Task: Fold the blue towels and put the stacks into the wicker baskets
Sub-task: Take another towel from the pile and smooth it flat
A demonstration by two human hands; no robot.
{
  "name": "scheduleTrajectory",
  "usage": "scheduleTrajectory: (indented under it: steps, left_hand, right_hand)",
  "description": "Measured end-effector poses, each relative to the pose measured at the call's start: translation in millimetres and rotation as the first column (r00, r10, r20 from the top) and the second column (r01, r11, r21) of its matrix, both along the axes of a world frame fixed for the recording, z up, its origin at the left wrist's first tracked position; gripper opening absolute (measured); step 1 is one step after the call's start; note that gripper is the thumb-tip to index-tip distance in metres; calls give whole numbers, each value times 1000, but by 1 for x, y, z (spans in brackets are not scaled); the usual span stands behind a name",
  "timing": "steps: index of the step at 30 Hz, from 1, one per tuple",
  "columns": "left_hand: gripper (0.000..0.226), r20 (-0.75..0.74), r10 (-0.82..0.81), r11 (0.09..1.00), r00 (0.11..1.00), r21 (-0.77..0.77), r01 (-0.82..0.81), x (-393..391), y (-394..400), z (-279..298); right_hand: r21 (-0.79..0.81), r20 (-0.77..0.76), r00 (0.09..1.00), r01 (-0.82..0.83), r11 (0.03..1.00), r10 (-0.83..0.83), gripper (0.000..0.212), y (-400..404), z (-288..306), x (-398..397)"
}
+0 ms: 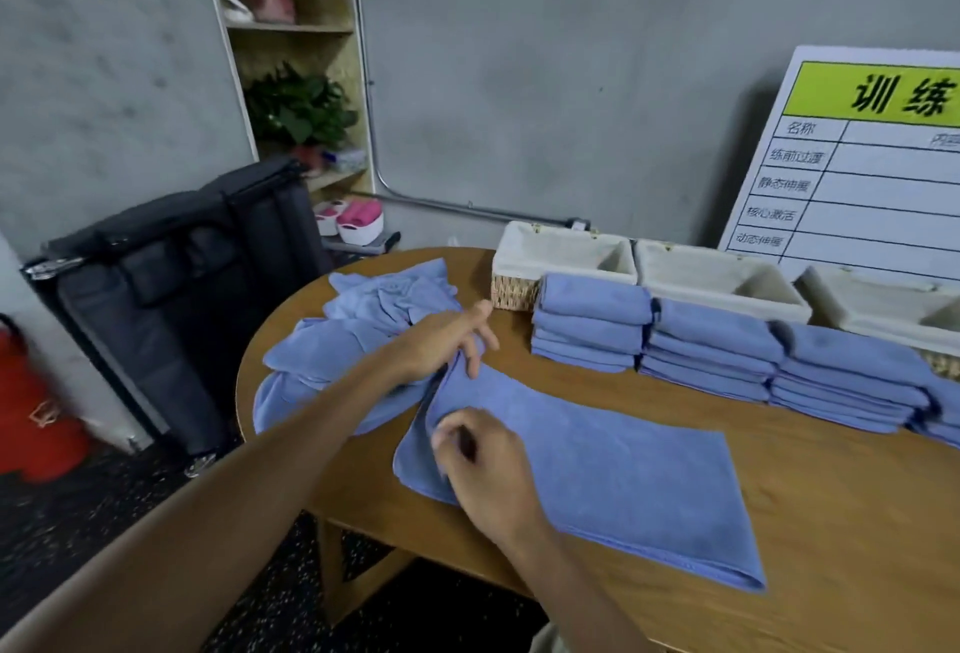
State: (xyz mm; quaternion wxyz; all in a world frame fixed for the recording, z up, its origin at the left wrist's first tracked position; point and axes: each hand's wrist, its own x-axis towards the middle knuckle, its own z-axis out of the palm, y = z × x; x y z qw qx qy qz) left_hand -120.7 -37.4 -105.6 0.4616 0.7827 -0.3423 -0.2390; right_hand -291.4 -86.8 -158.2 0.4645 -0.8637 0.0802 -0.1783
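We pinch the flat towel [597,465] edge, left hand [441,340] and right hand [488,465] fingers clamped; matching corners squarely should keep the fold neat.

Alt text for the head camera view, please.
Two hands, left and right, grip one end of a blue towel on a wooden table. Folded stacks sit before empty baskets; an unfolded pile lies left.

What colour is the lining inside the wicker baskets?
White or cream cloth lining, seen in the head view.
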Motion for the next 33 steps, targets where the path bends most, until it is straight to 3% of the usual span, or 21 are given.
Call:
scheduleTrajectory:
  steps: [2, 3, 5, 6, 8, 10, 12, 14, 18, 22, 26, 29, 33]
  left_hand:
    - [72, 294, -31, 968, 955, 247, -44, 0, 8, -18]
    - [72, 498, -78, 926, 864, 358, -122, -1, 10, -24]
    - [63, 800, -104, 906, 590, 322, -276, -14, 4, -28]
    - [56, 850, -68, 934, 522, 238, -266, -26, -4, -29]
    - [47, 833, 0, 985, 553, 95, -142, -53, -28, -37]
    - [41, 761, -52, 996, 646, 87, -23, -84, -52, -53]
    - [44, 679, -177, 975, 713, 221, 31, -109, -72, -69]
    - [51, 648, -280, 928, 708, 373, 25, -119, -83, -79]
    - [66, 576, -375, 842, 726, 539, 7, -108, -78, -78]
    - [91, 583, -319, 832, 747, 549, -74, -78, -43, -81]
    - [122, 603, -290, 825, 743, 551, -125, -60, -17, -78]
    - [119, 605, -289, 824, 742, 552, -128, -59, -18, -79]
    - [115, 595, -319, 794, 737, 592, -134, -65, -24, -75]
  right_hand:
    - [-53, -42, 994, -106, 993, 104, 25, -4, -2, -4]
    - [-46, 1, 993, -121, 992, 121, 25, -10, -1, -8]
    - [-24, 115, 993, -22, 999, 25, 21, -35, 3, -20]
    - [-27, 154, 985, 83, 996, -78, 18, -53, 2, -26]
    - [-126, 161, 946, 301, 945, -280, 15, -96, -5, -39]
    - [-316, 99, 921, 389, 865, -377, 24, -132, -19, -53]
    - [-510, -4, 926, 322, 798, -377, 44, -154, -34, -63]
    - [-613, -137, 915, 222, 758, -379, 68, -162, -41, -70]
    - [-656, -329, 847, 113, 746, -417, 86, -164, -33, -75]
    - [-665, -346, 828, 117, 738, -442, 60, -166, -32, -78]
    - [-693, -329, 814, 136, 708, -478, 76, -167, -32, -83]
    - [-705, -309, 799, 172, 688, -516, 63, -170, -32, -87]
    - [-720, -286, 790, 196, 666, -543, 82, -175, -28, -99]
